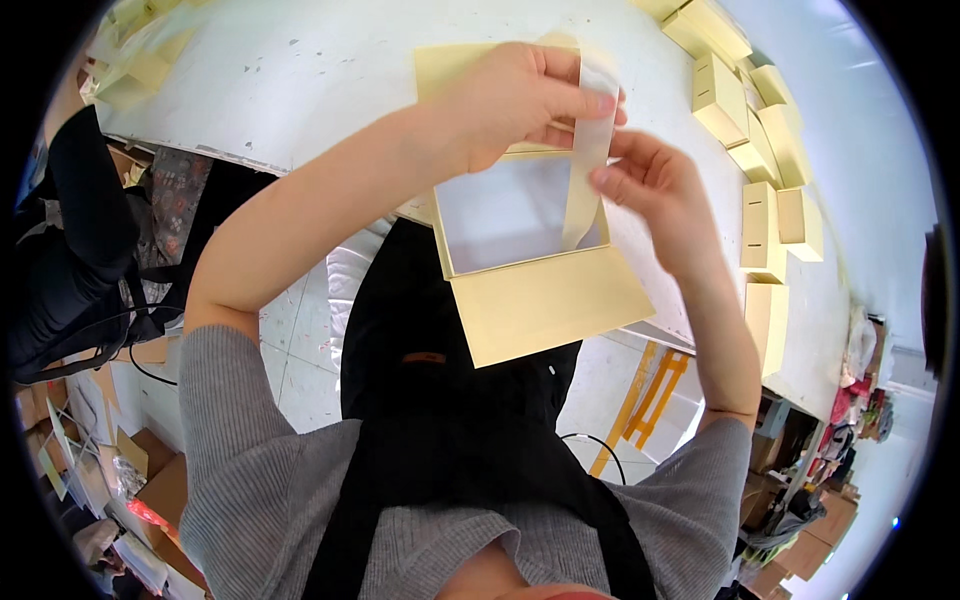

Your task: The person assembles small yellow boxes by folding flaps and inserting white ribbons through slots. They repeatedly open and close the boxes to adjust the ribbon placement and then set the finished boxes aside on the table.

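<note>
Pinching: left hand [520,98] clamps thumb and fingers on pale strip [592,150]
Right hand [655,190]: beside strip, grip unclear
Strip: at open box's [505,215] right end
Handling: best kept taut, untwisted

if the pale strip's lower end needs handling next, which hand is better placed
Probably the right hand: it sits lower in the view, nearer that end, while the left hand pinches the pale strip higher up.

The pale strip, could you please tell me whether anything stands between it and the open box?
Nothing visible does: the strip runs down from the left hand, its lower end overlapping the open box, the right hand beside it.
</note>
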The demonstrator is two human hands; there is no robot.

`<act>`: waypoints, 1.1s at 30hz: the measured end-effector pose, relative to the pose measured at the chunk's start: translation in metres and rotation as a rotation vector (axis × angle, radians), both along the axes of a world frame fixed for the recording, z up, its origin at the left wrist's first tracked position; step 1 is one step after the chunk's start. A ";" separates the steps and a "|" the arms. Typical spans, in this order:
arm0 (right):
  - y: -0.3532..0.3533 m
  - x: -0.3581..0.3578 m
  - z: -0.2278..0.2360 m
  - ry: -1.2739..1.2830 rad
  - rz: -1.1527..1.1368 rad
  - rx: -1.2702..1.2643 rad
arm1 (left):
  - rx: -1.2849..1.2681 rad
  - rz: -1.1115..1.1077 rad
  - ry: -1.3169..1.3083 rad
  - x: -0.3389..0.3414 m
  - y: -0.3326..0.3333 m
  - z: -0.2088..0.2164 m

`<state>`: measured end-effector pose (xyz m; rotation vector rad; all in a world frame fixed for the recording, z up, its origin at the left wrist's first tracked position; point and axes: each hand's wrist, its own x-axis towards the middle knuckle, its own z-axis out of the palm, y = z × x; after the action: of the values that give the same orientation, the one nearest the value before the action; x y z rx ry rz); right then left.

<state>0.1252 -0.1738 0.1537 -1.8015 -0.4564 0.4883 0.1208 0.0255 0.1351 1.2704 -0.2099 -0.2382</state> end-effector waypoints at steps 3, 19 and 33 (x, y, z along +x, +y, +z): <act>-0.002 -0.009 -0.017 -0.270 -0.046 -0.327 | -0.134 0.087 -0.093 0.013 0.004 0.020; 0.039 0.019 0.031 -0.857 -0.079 0.057 | 0.035 0.422 -0.401 -0.018 0.020 0.014; 0.035 -0.010 0.018 0.393 -0.002 0.310 | 0.800 0.600 -1.244 -0.054 0.028 -0.005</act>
<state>0.1155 -0.1384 0.1714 -1.3672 -0.2409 0.7114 0.0670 0.0532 0.1299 2.0667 -0.8214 1.1337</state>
